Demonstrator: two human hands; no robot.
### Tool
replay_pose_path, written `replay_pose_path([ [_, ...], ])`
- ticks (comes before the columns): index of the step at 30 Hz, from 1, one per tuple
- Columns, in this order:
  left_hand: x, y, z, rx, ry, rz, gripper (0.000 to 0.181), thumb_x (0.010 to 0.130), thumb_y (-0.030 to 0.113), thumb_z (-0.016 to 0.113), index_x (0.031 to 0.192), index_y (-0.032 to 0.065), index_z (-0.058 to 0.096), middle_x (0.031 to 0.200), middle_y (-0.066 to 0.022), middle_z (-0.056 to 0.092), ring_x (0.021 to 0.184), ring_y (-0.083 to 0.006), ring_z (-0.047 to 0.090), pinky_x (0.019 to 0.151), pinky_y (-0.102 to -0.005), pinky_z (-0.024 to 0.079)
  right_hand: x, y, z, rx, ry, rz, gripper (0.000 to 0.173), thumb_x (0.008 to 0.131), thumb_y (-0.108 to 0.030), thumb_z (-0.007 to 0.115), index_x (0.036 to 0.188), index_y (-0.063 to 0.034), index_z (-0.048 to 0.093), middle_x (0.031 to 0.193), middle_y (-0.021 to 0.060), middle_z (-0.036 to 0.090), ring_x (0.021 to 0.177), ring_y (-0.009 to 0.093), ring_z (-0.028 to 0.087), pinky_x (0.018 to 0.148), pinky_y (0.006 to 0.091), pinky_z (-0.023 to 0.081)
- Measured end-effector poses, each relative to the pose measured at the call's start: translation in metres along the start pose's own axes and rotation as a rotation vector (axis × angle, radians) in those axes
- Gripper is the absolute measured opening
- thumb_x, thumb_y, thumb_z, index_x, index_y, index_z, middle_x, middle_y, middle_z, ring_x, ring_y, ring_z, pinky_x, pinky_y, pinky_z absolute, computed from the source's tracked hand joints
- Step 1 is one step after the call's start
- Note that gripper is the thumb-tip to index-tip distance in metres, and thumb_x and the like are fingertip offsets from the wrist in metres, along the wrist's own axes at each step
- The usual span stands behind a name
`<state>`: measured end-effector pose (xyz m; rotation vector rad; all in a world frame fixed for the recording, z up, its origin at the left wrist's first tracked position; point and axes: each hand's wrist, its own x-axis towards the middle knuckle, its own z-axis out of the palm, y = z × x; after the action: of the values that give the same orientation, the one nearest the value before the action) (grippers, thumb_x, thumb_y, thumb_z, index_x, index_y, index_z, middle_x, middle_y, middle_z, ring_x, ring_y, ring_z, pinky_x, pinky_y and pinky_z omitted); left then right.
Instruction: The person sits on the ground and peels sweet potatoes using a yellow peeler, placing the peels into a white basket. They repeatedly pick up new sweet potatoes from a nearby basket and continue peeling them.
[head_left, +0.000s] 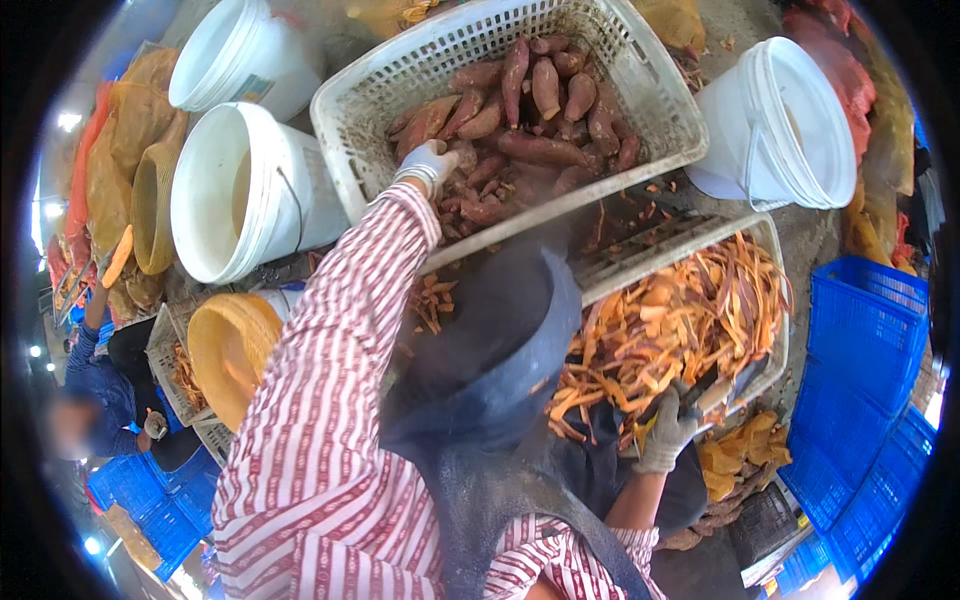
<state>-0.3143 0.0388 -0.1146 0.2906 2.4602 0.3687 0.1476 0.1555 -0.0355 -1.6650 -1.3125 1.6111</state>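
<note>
My left hand (429, 165), in a whitish glove, reaches into a dirty white plastic crate (352, 97). Its fingers touch the sweet potatoes (540, 154) at the left of the heap; whether they grip one is hidden. My right hand (667, 435), also gloved, is closed around a hand tool (716, 395), perhaps a peeler, seen only in part. Beneath that hand, orange and purple sweet potato peels (675, 315) fill a second white crate (772, 232). A dark apron (480, 390) spreads across my lap between the two crates.
White buckets stand left (255, 187) and right (787, 127) of the sweet potato crate. By my left sleeve is a bucket with a yellow mesh lining (225, 345). Blue crates (855, 390) are stacked at right. Another person (105, 375) sits at far left, holding up a peeled sweet potato (118, 256).
</note>
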Motion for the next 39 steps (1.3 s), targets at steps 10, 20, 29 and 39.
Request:
replay_pose_path([
  [10, 0.093, 0.056, 0.074, 0.854, 0.422, 0.151, 0.05, 0.065, 0.035, 0.065, 0.105, 0.0123, 0.045, 0.1, -0.0099, 0.048, 0.089, -0.0247, 0.049, 0.074, -0.037, 0.04, 0.018, -0.005, 0.032, 0.008, 0.067, 0.182, 0.017, 0.076, -0.004, 0.047, 0.09, 0.0026, 0.052, 0.057, 0.0045, 0.05, 0.043, 0.01, 0.045, 0.042, 0.02, 0.038],
  [20, 0.037, 0.078, 0.004, 0.23, -0.204, -0.04, 0.06, 0.065, 0.034, 0.064, 0.109, -0.0022, 0.046, 0.105, -0.017, 0.053, 0.092, -0.0261, 0.054, 0.077, -0.0331, 0.042, 0.007, -0.024, 0.03, 0.029, 0.082, 0.049, 0.019, 0.078, -0.005, 0.046, 0.094, 0.0021, 0.053, 0.054, 0.0026, 0.05, 0.044, 0.008, 0.045, 0.042, 0.0196, 0.036],
  [29, -0.195, 0.015, -0.098, -1.222, -0.358, 0.354, 0.057, 0.071, 0.038, 0.063, 0.104, -0.0045, 0.043, 0.085, -0.0107, 0.054, 0.067, -0.017, 0.054, 0.055, -0.028, 0.045, -0.042, -0.036, 0.008, 0.25, -0.053, -0.138, 0.017, 0.078, -0.003, 0.05, 0.094, 0.0001, 0.054, 0.063, 0.0018, 0.052, 0.048, 0.006, 0.044, 0.043, 0.018, 0.035],
  [39, -0.309, 0.038, -0.041, -1.645, -1.194, 0.318, 0.077, 0.071, 0.061, 0.046, 0.113, -0.0037, 0.038, 0.095, -0.0197, 0.053, 0.064, -0.0257, 0.059, 0.051, -0.0329, 0.051, -0.105, -0.091, 0.004, 0.045, -0.162, -0.412, 0.019, 0.077, -0.006, 0.056, 0.094, 0.0014, 0.056, 0.081, 0.0034, 0.058, 0.073, 0.008, 0.052, 0.066, 0.0214, 0.043],
])
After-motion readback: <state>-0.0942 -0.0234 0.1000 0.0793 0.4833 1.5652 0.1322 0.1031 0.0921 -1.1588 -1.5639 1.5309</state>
